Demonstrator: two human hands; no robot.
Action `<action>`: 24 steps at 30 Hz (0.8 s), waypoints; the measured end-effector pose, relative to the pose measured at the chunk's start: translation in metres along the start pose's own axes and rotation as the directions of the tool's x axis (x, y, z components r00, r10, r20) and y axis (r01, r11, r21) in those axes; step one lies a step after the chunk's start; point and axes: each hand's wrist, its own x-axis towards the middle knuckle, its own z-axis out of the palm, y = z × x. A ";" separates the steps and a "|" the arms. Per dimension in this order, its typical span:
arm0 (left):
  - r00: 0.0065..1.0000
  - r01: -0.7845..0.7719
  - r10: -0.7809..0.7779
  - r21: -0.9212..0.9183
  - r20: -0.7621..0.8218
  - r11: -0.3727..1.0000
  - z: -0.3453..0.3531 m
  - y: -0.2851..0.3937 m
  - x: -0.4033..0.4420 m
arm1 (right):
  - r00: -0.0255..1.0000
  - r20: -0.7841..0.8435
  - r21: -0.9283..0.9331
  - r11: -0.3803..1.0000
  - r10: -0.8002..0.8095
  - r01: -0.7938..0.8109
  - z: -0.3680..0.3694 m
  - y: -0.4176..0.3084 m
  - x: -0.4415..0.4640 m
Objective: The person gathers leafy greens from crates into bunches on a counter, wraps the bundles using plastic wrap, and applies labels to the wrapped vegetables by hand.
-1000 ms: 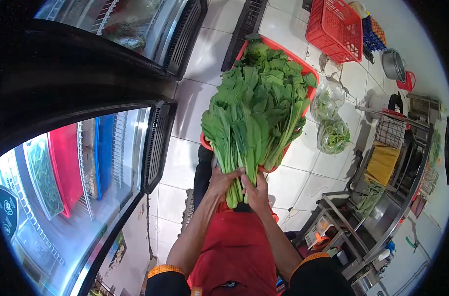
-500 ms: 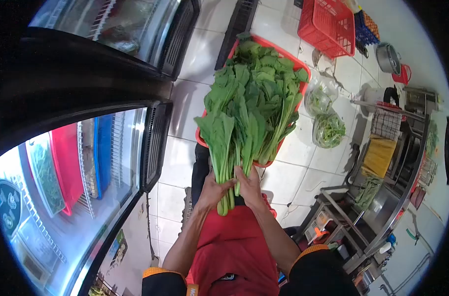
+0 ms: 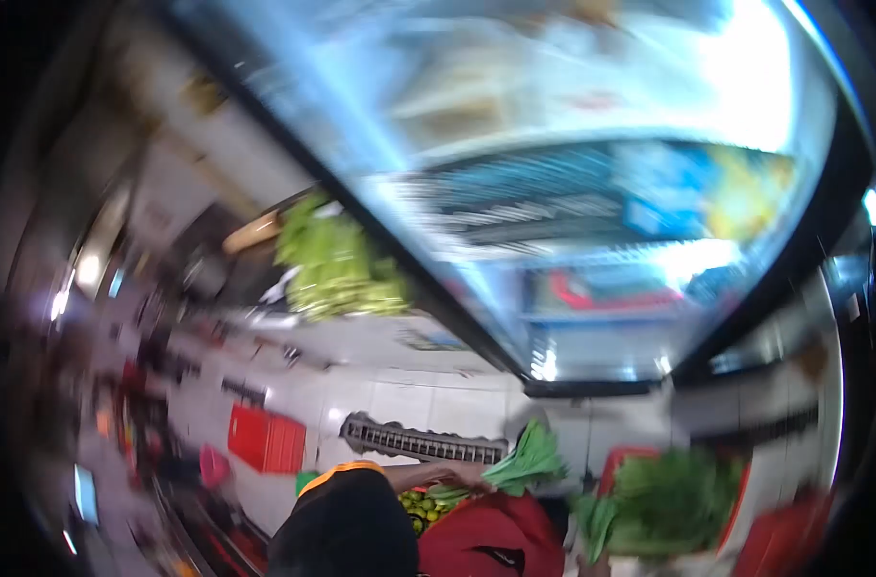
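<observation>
Head view: left hand (image 3: 469,475) holds leafy greens (image 3: 532,460) stem-end, likely to avoid bruising; right hand's (image 3: 593,565) grip is too blurred to judge.

So the left sleeve (image 3: 346,529) is plain black and kinda roomy, with a bright orange band (image 3: 346,468) round the cuff. Front's a deep red apron or top (image 3: 486,524), can't tell which, with a blurry dark mark (image 3: 502,557) on it.
</observation>
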 end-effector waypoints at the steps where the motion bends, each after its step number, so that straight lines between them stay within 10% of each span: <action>1: 0.997 -0.020 0.017 -0.037 -0.075 0.999 -0.008 -0.022 -0.024 | 0.995 0.101 -0.081 0.997 0.016 -0.008 0.017 -0.030 0.000; 4: 0.928 0.253 -0.248 -0.017 -0.280 0.967 -0.014 -0.035 -0.110 | 0.883 0.461 -0.523 0.831 0.089 0.190 0.087 -0.114 0.012; 7: 0.891 0.188 -0.233 -0.150 -0.390 0.971 -0.025 -0.104 -0.164 | 0.624 0.733 -0.658 0.512 0.270 0.552 0.184 -0.190 0.017; 12: 0.791 0.018 -0.263 -0.410 -0.552 0.912 -0.035 -0.222 -0.203 | 0.318 0.818 -0.414 0.106 0.480 0.904 0.381 -0.315 -0.017; 14: 0.757 -0.053 -0.294 -0.503 -0.583 0.863 -0.042 -0.257 -0.211 | -0.049 0.967 -0.031 0.306 0.250 0.952 0.458 -0.372 -0.024; 16: 0.719 -0.148 -0.327 -0.595 -0.613 0.790 -0.049 -0.288 -0.214 | 0.041 0.975 -0.062 0.090 0.217 0.994 0.541 -0.449 -0.060; 18: 0.692 -0.221 -0.355 -0.653 -0.629 0.725 -0.055 -0.313 -0.211 | 0.013 0.994 0.011 0.229 -0.105 0.973 0.600 -0.498 -0.068; 20: 0.672 -0.295 -0.370 -0.690 -0.642 0.662 -0.065 -0.326 -0.206 | 0.251 0.951 -0.125 0.516 -0.183 0.847 0.666 -0.535 -0.086; 24: 0.648 -0.403 -0.384 -0.723 -0.658 0.560 -0.086 -0.332 -0.195 | 0.218 0.707 0.014 0.322 -0.673 0.947 0.799 -0.538 -0.022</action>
